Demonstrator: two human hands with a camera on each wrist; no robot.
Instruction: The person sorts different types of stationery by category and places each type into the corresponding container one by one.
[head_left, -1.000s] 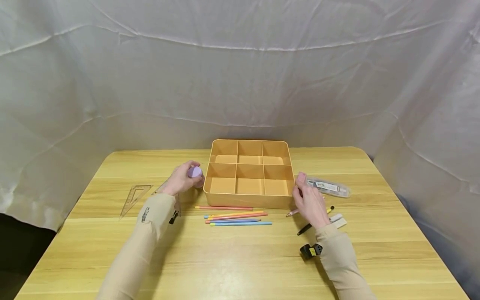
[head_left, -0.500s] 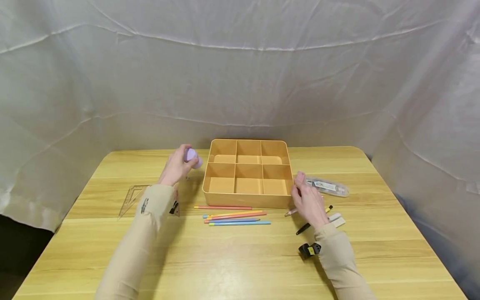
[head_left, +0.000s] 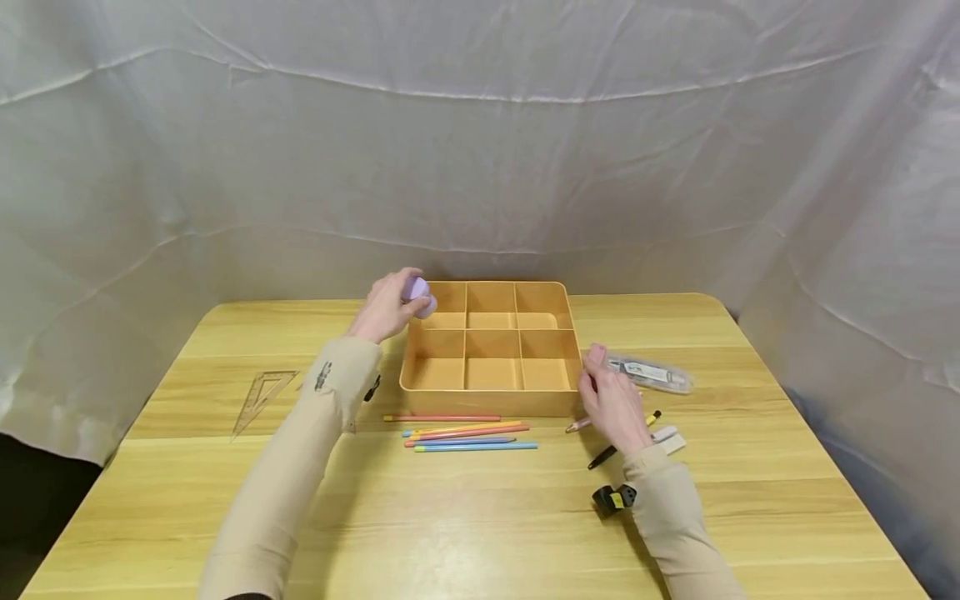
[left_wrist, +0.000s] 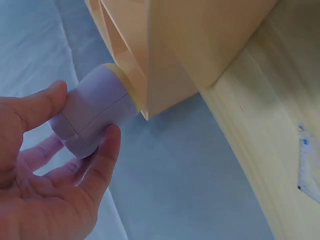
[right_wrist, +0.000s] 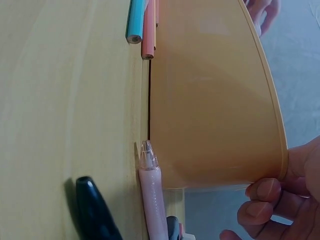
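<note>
My left hand (head_left: 386,307) holds a small lilac rounded cylinder (left_wrist: 92,107) with a yellow edge at one end, pinched between thumb and fingers. It is up at the back left corner of an orange six-compartment organizer box (head_left: 491,404), overlapping that corner in the head view. The left wrist view has the cylinder's yellow end right by the box rim. My right hand (head_left: 615,408) grips the box's front right corner, its fingertips (right_wrist: 265,190) curled at the rim. No items show in the visible compartments.
Several coloured pencils (head_left: 472,433) lie before the box. A pink pen (right_wrist: 154,200), a black pen (head_left: 602,457), a white block (head_left: 670,440) and a clear case (head_left: 651,373) lie around the right hand. A set square (head_left: 262,398) lies at left.
My left hand has lifted the lilac cylinder from beside the box's left side, moving it back and then right to the back left corner. The right hand stays at its corner.
</note>
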